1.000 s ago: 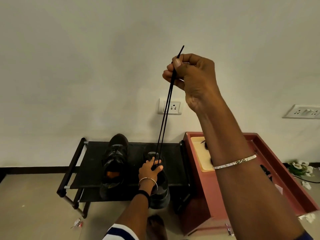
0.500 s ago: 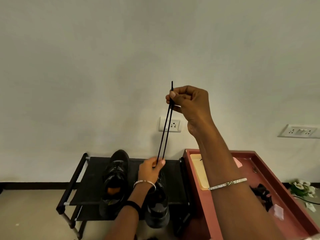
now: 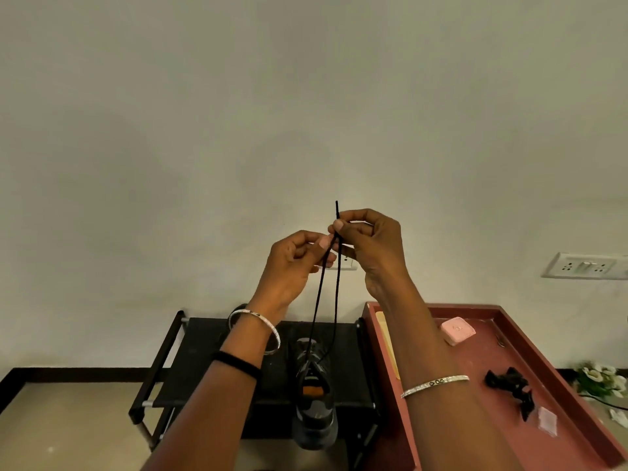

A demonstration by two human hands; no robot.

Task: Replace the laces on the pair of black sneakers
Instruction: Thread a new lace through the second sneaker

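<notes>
A black sneaker (image 3: 314,399) with an orange insole stands on a low black shoe rack (image 3: 204,365), toe toward me. Two strands of a black lace (image 3: 326,300) rise from its eyelets to my hands in front of the wall. My right hand (image 3: 370,246) pinches the upper ends, with one tip sticking up above the fingers. My left hand (image 3: 295,263) pinches a strand just below and to the left. My left forearm hides the second sneaker.
A red-brown table (image 3: 492,385) stands to the right of the rack. On it lie a pink box (image 3: 458,329) and a black tangle (image 3: 509,389) that may be old laces. Wall sockets (image 3: 584,266) and white flowers (image 3: 601,379) are at the right.
My left hand left the sneaker and rose to the lace beside my right hand. My right hand came down from high up, and the view tilted so the second sneaker is hidden.
</notes>
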